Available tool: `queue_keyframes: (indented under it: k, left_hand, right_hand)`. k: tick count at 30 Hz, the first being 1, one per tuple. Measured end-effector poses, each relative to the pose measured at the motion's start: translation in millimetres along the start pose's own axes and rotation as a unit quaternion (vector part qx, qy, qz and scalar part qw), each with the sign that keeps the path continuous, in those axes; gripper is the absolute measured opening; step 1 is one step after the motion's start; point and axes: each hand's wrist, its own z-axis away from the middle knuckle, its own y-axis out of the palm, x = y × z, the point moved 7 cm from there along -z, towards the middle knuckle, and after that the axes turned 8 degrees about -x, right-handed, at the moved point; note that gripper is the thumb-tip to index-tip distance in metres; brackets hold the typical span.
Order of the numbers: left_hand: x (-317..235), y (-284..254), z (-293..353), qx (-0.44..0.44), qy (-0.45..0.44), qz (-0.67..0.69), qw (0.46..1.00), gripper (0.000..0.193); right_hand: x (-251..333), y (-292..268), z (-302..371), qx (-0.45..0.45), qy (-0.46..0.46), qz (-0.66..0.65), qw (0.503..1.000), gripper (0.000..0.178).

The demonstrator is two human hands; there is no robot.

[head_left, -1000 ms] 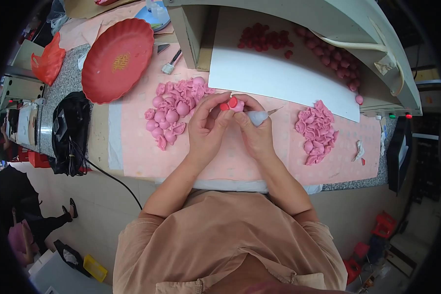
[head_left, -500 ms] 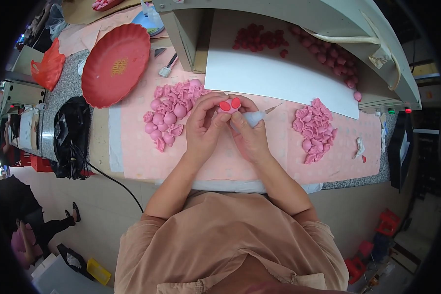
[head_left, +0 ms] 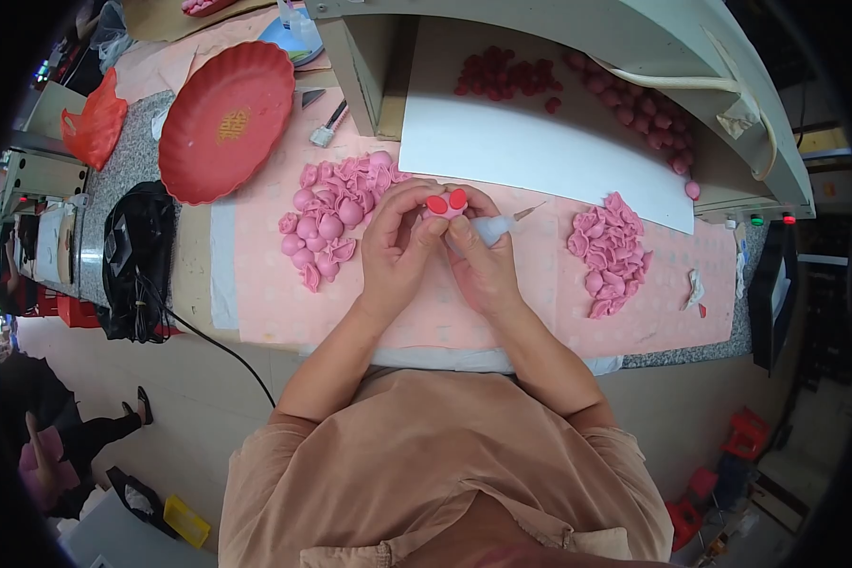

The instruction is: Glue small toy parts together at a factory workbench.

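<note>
Above the pink work sheet, my left hand [head_left: 396, 248] and my right hand [head_left: 488, 270] meet with thumbs close together. Between their fingers is a small pink piece with two red oval parts [head_left: 447, 202] on top; most of its body is hidden. A whitish squeeze bottle with a thin needle tip [head_left: 490, 228] is also tucked in my right hand, its tip pointing right and away. Left of my hands lies a heap of pink balls and ruffled pink pieces [head_left: 327, 222]. A second heap of ruffled pink pieces [head_left: 608, 254] sits to the right.
A red scalloped tray [head_left: 225, 123] stands at the far left, near a small brush [head_left: 328, 127]. Beyond my hands, a cabinet-like housing [head_left: 355, 85] covers a white sheet [head_left: 502, 151] with dark pink pieces [head_left: 506, 74]. A black bag [head_left: 140, 265] and cable lie left.
My hands keep the same hold on the pink piece and the bottle. The whole view has shifted very slightly; nothing on the table has visibly moved.
</note>
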Motion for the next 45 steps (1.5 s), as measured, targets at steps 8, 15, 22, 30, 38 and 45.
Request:
queue_keyframes:
  k: [8,15,22,30,38,45]
  left_hand:
    - [6.6,-7.0,-5.0,-0.026,0.025,-0.116,0.993,0.022]
    - [27.7,-9.6,-18.7,0.049,-0.289,0.072,0.953,0.024]
    - [43.4,-18.6,-13.3,0.079,-0.399,0.115,0.906,0.023]
    - [53.1,-27.3,-13.7,0.117,-0.395,0.079,0.908,0.022]
    - [48.4,-21.4,-13.9,0.096,-0.366,0.088,0.921,0.028]
    - [42.2,-10.4,-11.7,0.062,-0.271,0.066,0.958,0.031]
  right_hand:
    - [9.2,-8.2,-11.5,-0.045,0.088,0.0,0.995,0.041]
    - [19.2,-21.9,-19.5,-0.047,0.087,0.119,0.988,0.045]
    - [12.7,-29.3,-20.7,-0.03,0.114,0.188,0.975,0.043]
    - [10.4,-30.8,-20.4,-0.001,0.115,0.265,0.957,0.039]
    - [18.6,-16.6,-19.4,-0.035,0.034,0.287,0.957,0.034]
    - [24.8,-11.1,-19.8,-0.013,-0.012,0.285,0.958,0.029]
